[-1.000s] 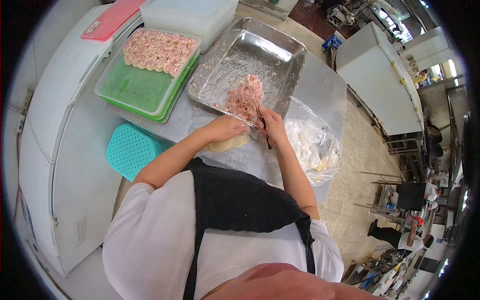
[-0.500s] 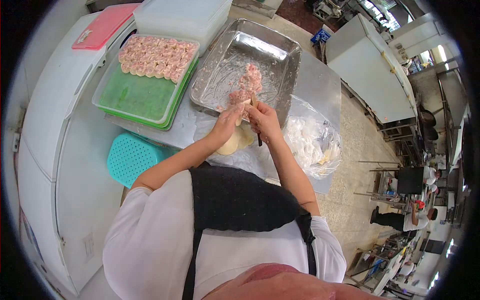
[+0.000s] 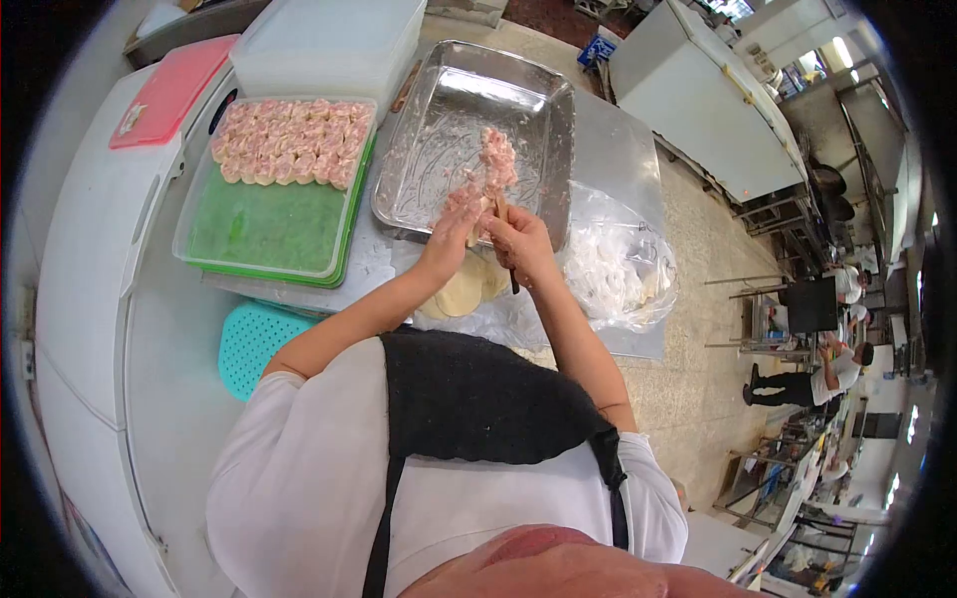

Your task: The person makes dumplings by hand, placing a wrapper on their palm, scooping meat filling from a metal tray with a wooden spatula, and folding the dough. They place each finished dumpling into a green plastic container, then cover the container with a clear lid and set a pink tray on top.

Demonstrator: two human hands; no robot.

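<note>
My left hand [image 3: 446,246] is closed around a pale dumpling wrapper [image 3: 477,231], mostly hidden by the fingers. My right hand [image 3: 522,249] grips a narrow spatula [image 3: 501,207] with a light blade and dark handle; the blade meets the wrapper. Both hands are close together over the near edge of a deep metal tray [image 3: 404,130]. Pink minced meat [image 3: 497,159] lies in that tray, just beyond my fingers. Below the hands, a few round dough wrappers [image 3: 459,291] rest on plastic.
To the left, a clear-walled tray [image 3: 261,227] with a green base holds rows of filled dumplings [image 3: 289,140]. Stacked translucent trays [image 3: 324,50] stand behind it. A crumpled plastic bag [image 3: 613,274] lies right, a turquoise perforated basket [image 3: 257,344] lower left. People work far right.
The whole view has shifted slightly, so the trays and table appear a little further left. My hands stay together at the tray edge, with the spatula still against the wrapper.
</note>
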